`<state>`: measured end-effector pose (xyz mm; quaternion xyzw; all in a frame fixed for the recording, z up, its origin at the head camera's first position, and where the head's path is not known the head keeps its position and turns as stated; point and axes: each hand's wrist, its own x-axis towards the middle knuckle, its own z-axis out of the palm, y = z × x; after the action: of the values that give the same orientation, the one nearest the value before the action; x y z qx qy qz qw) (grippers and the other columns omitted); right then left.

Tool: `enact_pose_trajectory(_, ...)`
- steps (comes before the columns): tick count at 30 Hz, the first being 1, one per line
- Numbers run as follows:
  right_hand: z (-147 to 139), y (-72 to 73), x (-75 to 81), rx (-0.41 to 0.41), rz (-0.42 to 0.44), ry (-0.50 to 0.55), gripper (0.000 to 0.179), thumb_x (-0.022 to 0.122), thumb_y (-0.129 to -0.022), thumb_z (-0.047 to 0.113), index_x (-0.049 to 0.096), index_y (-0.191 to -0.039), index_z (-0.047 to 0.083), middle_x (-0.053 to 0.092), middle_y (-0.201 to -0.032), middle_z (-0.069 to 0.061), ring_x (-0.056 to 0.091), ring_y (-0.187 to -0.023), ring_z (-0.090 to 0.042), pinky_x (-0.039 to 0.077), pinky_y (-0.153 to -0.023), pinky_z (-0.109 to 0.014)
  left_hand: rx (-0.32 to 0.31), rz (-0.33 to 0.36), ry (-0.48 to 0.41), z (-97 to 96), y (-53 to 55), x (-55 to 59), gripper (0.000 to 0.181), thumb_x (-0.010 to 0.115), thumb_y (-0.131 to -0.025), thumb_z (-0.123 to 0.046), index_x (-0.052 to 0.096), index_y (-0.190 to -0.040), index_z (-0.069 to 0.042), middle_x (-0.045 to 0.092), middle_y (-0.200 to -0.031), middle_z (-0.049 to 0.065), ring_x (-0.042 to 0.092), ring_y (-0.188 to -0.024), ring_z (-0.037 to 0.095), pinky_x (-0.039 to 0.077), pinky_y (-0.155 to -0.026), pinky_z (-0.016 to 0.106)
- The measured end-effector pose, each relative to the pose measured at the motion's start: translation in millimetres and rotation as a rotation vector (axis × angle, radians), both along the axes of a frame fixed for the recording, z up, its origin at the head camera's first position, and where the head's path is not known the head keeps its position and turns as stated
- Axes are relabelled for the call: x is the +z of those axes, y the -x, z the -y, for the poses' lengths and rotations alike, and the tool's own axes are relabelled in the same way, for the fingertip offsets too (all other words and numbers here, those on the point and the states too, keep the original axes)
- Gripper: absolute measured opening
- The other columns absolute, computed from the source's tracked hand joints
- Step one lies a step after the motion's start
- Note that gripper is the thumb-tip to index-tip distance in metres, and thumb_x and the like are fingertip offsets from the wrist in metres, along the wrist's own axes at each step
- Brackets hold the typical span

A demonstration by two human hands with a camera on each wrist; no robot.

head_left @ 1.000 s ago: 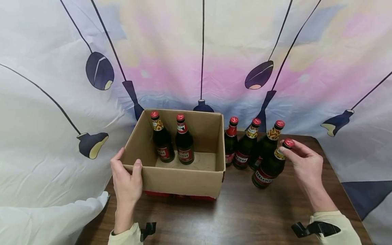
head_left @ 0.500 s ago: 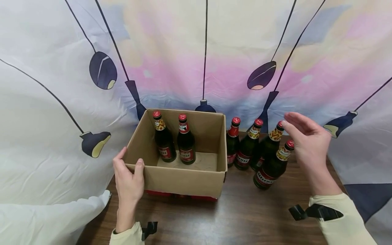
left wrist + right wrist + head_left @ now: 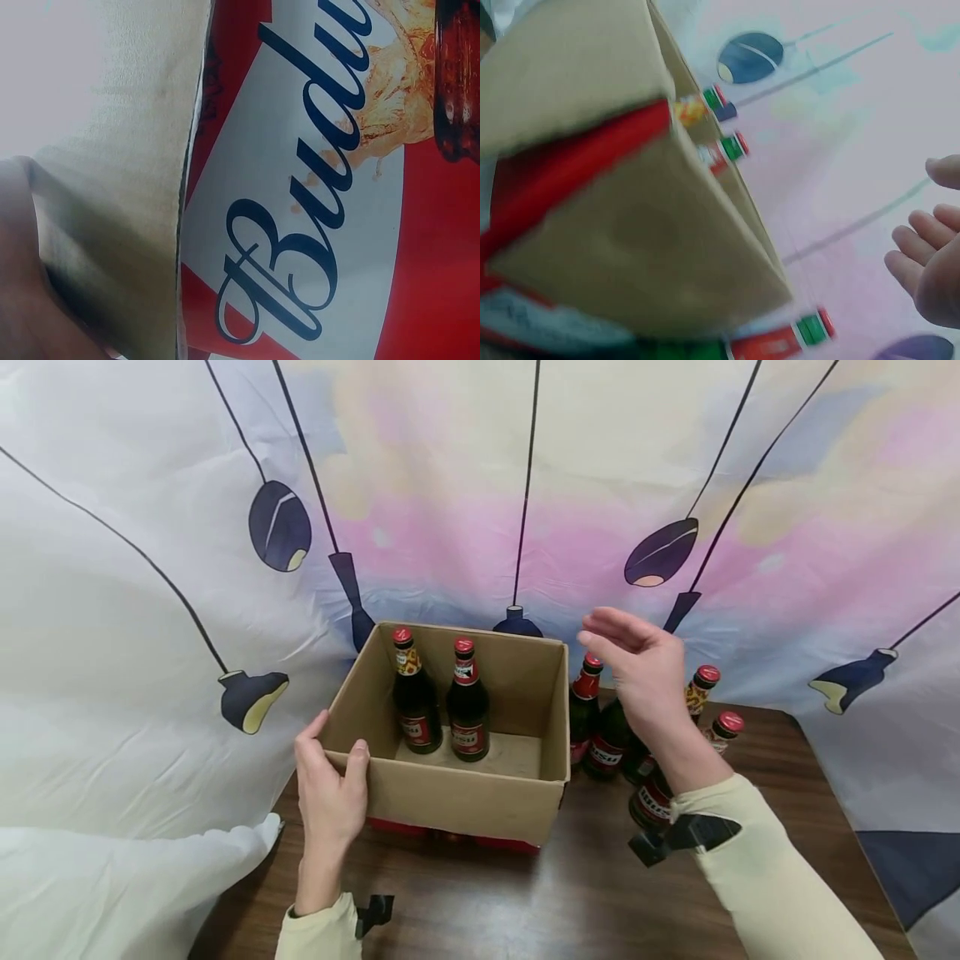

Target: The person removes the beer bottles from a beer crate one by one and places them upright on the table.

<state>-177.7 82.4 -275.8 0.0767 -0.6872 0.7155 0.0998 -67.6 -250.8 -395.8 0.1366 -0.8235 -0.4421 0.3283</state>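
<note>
My left hand (image 3: 330,797) grips the front left corner of an open cardboard box (image 3: 465,797), with the thumb over its front edge. Inside the box two dark beer bottles stand upright, one at the left (image 3: 416,714) and one (image 3: 468,722) beside it, both with red caps. Above the bottles right of the box, my right hand (image 3: 648,672) hovers with relaxed fingers and holds nothing. Below it stand a red-necked beer bottle (image 3: 585,693) against the box and several more, partly hidden by the hand and forearm. The left wrist view shows red and white print (image 3: 300,225) on the box.
The box stands on a dark brown wooden table (image 3: 600,902). Behind it hangs a patterned cloth (image 3: 450,485) with painted lamps. At the left, white fabric (image 3: 150,877) reaches the table's edge. Red flaps show below the box's front.
My right hand has let go of the nearest beer bottle, risen, and moved left over the bottles. The left hand keeps its grip on the box. The head view has shifted slightly.
</note>
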Motion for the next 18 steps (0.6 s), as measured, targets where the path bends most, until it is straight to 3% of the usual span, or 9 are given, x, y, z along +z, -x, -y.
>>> enact_pose_trajectory(7,45.8,11.6,1.5,0.075,0.086,-0.044,0.039,0.078,-0.093,0.010,0.072,-0.132,0.004,0.075,-0.129,-0.017,0.072,-0.109,-0.006,0.053,-0.100,-0.025,0.011,-0.014,0.008,0.8,-0.9,0.7,0.063,0.061,-0.097,-0.021,0.041,-0.154,-0.002,0.047,-0.157,0.018,0.046,-0.143,0.038,0.035,-0.114,0.059)
enact_pose_trajectory(12,73.5,16.9,-0.1,0.106,0.153,-0.045,0.040,0.080,-0.092,0.010,0.074,-0.130,0.006,0.075,-0.128,-0.017,0.071,-0.117,-0.015,0.052,-0.104,-0.032,0.010,-0.028,0.006,0.4,-0.9,0.4,0.063,0.061,-0.096,-0.020,0.042,-0.153,-0.001,0.048,-0.155,0.021,0.048,-0.140,0.040,0.035,-0.112,0.057)
enact_pose_trajectory(18,96.6,25.7,-14.1,0.106,0.196,-0.111,0.038,0.081,-0.091,0.011,0.075,-0.129,0.006,0.076,-0.128,-0.016,0.069,-0.124,-0.023,0.052,-0.107,-0.040,-0.001,-0.024,0.019,0.5,-1.1,0.2,0.062,0.061,-0.097,-0.020,0.041,-0.153,-0.001,0.047,-0.155,0.022,0.047,-0.140,0.040,0.035,-0.113,0.058)
